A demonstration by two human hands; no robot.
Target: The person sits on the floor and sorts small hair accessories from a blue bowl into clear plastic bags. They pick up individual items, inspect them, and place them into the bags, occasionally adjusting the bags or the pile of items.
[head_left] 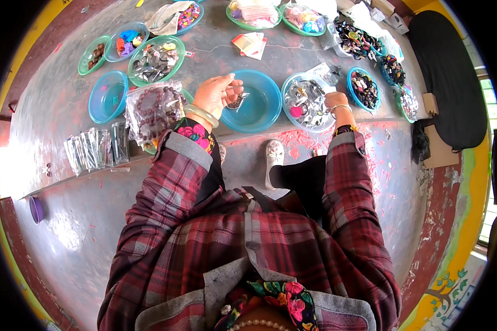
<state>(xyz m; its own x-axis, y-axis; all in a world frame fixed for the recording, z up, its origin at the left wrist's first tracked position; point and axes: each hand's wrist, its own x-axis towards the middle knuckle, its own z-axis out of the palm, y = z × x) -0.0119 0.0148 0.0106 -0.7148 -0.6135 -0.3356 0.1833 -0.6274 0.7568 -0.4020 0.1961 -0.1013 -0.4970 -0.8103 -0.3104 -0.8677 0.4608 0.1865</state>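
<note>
My left hand (214, 98), a pale bangle at its wrist, is over the left rim of a blue basin (268, 118). Its fingers are bent around a small shiny packet (238, 101) with something dark in it, which hangs over the basin. My right hand (338, 101) is at the right rim of a pale basin (286, 113) heaped with small clear packets (305, 100) of silver, black and pink pieces. Those fingers are curled together; what they hold, if anything, is too small to name.
A bag of dark red bead strings (152, 107) lies left of my left hand, near bundled clear packets (94, 149). A basin of dark bands (364, 88) stands to the right. Farther back are a green basin (157, 58) of packets and some cards (250, 44).
</note>
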